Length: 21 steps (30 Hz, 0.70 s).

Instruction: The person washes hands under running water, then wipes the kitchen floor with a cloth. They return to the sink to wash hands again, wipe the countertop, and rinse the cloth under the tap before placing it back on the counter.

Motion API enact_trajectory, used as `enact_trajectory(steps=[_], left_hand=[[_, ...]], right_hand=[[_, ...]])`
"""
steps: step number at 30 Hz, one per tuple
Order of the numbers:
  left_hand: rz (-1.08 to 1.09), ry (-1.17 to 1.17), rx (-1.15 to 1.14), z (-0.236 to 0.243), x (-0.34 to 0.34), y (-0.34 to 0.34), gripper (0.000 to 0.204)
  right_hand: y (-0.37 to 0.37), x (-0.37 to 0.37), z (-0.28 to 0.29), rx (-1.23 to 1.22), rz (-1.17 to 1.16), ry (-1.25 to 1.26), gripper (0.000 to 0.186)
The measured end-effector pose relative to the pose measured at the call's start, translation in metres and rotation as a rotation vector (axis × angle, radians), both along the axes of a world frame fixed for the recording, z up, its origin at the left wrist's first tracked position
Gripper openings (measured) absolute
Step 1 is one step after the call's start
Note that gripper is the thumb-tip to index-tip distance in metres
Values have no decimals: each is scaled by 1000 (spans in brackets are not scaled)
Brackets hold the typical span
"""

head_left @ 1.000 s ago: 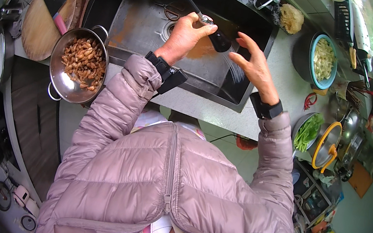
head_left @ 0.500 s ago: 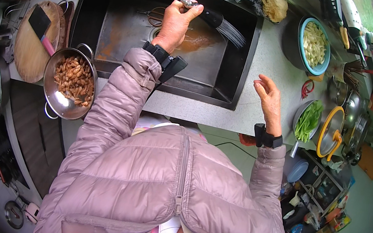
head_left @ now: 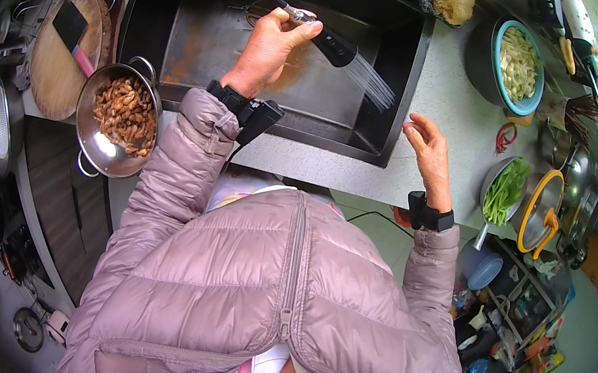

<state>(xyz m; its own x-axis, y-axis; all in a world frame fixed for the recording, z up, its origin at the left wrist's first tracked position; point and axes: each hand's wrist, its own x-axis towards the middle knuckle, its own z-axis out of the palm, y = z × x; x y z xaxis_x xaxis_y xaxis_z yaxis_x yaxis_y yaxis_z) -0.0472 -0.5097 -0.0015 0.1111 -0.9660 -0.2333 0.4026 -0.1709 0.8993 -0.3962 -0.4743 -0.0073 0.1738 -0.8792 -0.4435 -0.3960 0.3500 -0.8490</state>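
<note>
My left hand [head_left: 268,51] grips the neck of a black pull-out faucet sprayer [head_left: 333,46] over the dark sink [head_left: 324,131]. Several streams of water [head_left: 370,84] spray from its head toward the sink's right wall. Scissors [head_left: 249,14] lie at the sink's far side, partly hidden behind that hand. Brownish-orange residue [head_left: 180,68] marks the basin bottom. My right hand [head_left: 429,151] hovers empty over the counter just right of the sink, fingers loosely bent and apart.
Left of the sink are a metal bowl [head_left: 103,154] of brown meat pieces and a round cutting board [head_left: 51,86] with a cleaver [head_left: 70,27]. On the right stand a blue-rimmed basin [head_left: 532,103] of pale cut vegetables, a pan of green vegetables [head_left: 505,191] and a yellow-rimmed lid [head_left: 538,211].
The sprayer has shifted slightly right and nearer, its water now landing closer to the sink's right wall. My right hand stays nearly in place.
</note>
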Motion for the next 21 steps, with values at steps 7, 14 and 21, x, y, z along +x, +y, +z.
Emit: enact_trajectory(steps=[7, 14, 21], left_hand=[[-124, -47, 61, 3, 16, 9, 24], [-194, -185, 158, 2, 44, 34, 29], [-180, -371, 163, 8, 62, 38, 32]], right_hand=[[1, -4, -2, 11, 37, 30, 34], [6, 2, -8, 45, 62, 34, 34], [-1, 25, -7, 52, 236, 121, 36]])
